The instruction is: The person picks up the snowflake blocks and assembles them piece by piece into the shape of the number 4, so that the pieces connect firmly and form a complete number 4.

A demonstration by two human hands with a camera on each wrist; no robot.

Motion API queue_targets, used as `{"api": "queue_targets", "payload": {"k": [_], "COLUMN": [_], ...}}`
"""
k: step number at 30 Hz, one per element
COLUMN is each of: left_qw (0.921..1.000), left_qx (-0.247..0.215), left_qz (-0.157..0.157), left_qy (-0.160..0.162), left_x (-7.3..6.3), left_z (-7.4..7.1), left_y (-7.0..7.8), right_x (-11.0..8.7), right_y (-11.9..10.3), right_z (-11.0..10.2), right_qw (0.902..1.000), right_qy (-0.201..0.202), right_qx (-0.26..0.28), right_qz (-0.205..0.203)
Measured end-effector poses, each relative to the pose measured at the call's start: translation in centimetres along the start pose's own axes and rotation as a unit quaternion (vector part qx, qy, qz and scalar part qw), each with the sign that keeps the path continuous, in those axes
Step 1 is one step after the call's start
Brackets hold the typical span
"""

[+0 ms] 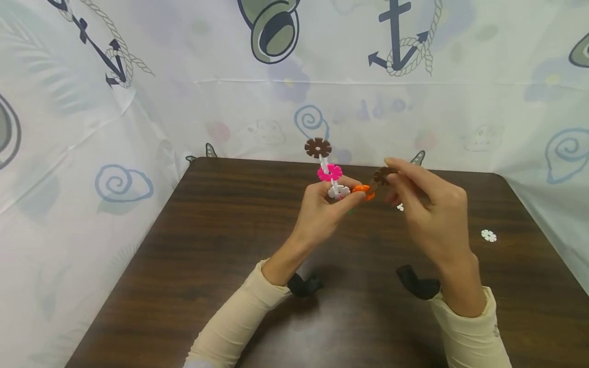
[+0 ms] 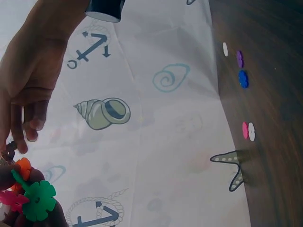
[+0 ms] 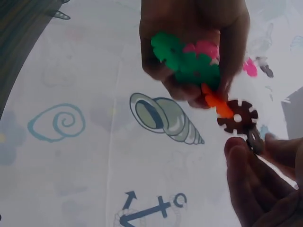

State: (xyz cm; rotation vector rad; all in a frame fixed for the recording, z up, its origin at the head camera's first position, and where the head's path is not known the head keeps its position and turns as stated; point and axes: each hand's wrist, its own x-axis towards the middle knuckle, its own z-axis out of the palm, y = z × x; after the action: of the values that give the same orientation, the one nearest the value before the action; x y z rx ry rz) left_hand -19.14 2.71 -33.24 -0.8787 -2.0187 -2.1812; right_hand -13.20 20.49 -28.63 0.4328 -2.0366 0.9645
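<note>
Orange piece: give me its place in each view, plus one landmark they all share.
Head: the orange piece is right of centre, near mid-height, between the left hand and the right hand.
Left wrist: the orange piece is low, near the left edge, just above the green piece.
Right wrist: the orange piece is right of centre, near mid-height, against the brown disc.
Shared landmark: the left hand, right beside it in every view.

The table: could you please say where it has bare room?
The table is bare between its left edge and the left sleeve, and between it and the right sleeve. It is crowded around the right hand, a white disc to its right and another partly hidden by it.
</note>
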Motion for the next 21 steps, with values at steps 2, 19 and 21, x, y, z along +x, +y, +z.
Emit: {"api": "queue_targets", "payload": {"k": [2, 19, 21], "left_qw": [0.9999, 0.9987, 0.9987], "left_qx": [-0.011, -0.046, -0.045], "left_qz": [-0.007, 0.012, 0.015], "left_qy": [0.004, 0.020, 0.020], "left_x": [0.0, -0.3, -0.3], "left_z": [0.0, -0.3, -0.4], "left_y": [0.2, 0.9, 0.9], "right_x": [0.0, -0.7, -1.2], "right_y": [0.4, 11.7, 13.3], "right_z": [-0.7, -13.5, -14.7], "right_qw": [0.9998, 0.9071, 0.8866], "right_qy": [0.006, -0.139, -0.192], "right_qx": [-0.005, -0.241, -0.262], "right_qz": [0.018, 0.316, 0.329]}}
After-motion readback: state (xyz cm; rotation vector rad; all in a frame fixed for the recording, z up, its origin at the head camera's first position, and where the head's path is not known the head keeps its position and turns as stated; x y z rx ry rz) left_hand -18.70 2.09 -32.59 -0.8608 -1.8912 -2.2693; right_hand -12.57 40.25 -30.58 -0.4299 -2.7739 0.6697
